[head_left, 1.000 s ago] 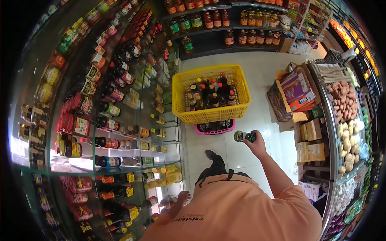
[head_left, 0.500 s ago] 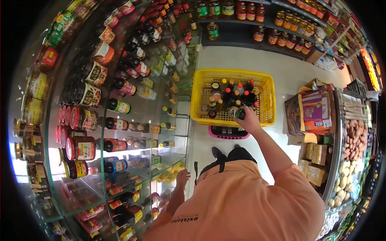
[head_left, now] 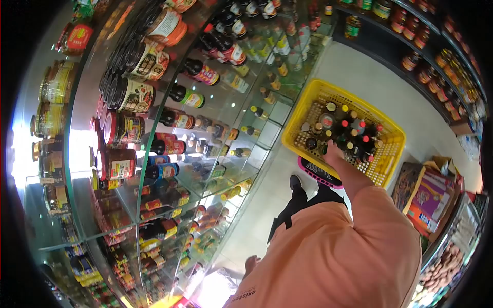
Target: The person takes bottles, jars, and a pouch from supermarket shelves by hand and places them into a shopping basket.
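Note:
My right hand [head_left: 334,153] reaches over the near rim of a yellow plastic basket [head_left: 308,160], its fingers closed around a dark bottle [head_left: 324,149] that they partly hide. Several bottles stand upright in the basket, among them red-capped bottles [head_left: 362,123] and a yellow-capped bottle [head_left: 345,108]. A jar with a pale lid [head_left: 326,121] stands among them on the left side. Low at my side hangs my left hand [head_left: 251,263], empty, with its fingers loosely bent and apart, near the glass shelving.
Glass shelves [head_left: 154,203] crowded with jars and sauce bottles line my left. Under the basket's near side sits a pink-rimmed black basket [head_left: 319,174]. A cardboard box [head_left: 434,197] of packets stands on the right, and dark shelves [head_left: 380,43] with bottles curve along the back.
The view has turned, so the basket now appears farther right and tilted. My right hand has moved left along the basket's near side, and the green-topped bottle it held sits lower.

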A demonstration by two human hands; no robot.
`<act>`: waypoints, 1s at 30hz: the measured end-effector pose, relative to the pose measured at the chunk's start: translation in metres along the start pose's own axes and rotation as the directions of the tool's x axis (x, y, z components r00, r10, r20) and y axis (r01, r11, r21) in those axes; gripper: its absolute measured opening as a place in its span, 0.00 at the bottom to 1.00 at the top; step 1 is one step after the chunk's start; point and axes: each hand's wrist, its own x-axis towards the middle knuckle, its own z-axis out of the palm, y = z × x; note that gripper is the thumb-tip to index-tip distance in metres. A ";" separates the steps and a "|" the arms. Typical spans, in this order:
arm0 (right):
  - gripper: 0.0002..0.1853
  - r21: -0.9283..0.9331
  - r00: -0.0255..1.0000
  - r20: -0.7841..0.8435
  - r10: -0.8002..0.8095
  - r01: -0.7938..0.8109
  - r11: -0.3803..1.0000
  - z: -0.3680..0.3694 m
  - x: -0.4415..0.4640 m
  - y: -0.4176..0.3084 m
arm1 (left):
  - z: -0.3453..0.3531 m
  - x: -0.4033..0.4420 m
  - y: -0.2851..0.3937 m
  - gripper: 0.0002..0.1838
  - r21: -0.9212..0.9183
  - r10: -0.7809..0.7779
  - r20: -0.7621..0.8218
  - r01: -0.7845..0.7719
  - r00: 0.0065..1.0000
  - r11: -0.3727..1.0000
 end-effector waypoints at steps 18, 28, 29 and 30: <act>0.53 -0.167 0.983 0.164 -0.083 0.111 0.980 0.123 0.116 0.049 | 0.141 -0.156 0.150 0.22 -0.529 -0.564 0.184 0.564 0.805 0.634; 0.46 -0.111 0.974 0.131 -0.186 0.201 0.973 0.084 0.078 0.001 | 0.164 -0.165 0.180 0.18 -0.840 -0.747 0.320 0.539 0.583 0.060; 0.41 -0.158 0.966 0.224 -0.129 0.167 0.973 0.087 0.084 0.002 | 0.162 -0.164 0.183 0.18 -0.859 -0.756 0.308 0.510 0.578 0.040; 0.37 -0.213 0.948 0.310 -0.071 0.142 0.967 0.089 0.088 0.012 | 0.161 -0.164 0.188 0.17 -0.820 -0.772 0.297 0.564 0.562 0.095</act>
